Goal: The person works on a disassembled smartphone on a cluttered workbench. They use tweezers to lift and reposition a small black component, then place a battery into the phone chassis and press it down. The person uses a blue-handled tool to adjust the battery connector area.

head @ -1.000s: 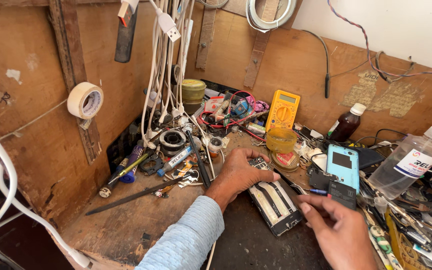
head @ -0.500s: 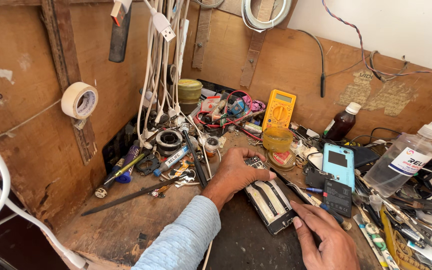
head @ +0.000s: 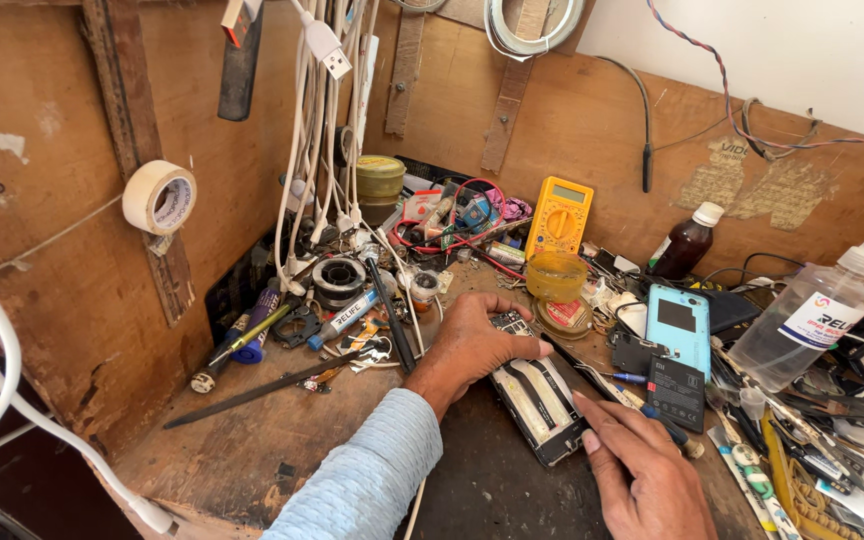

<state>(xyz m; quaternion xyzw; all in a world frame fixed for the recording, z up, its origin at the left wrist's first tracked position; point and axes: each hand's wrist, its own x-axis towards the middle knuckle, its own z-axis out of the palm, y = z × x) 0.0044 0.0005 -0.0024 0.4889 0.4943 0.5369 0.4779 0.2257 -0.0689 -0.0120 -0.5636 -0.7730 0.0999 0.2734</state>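
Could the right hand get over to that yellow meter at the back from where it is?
Probably yes. The right hand rests by the opened phone; the yellow meter stands uncovered, though an amber dish and small clutter sit before it.

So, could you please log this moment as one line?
left hand: steadies opened phone | right hand: fingertips at phone's edge | multimeter behind
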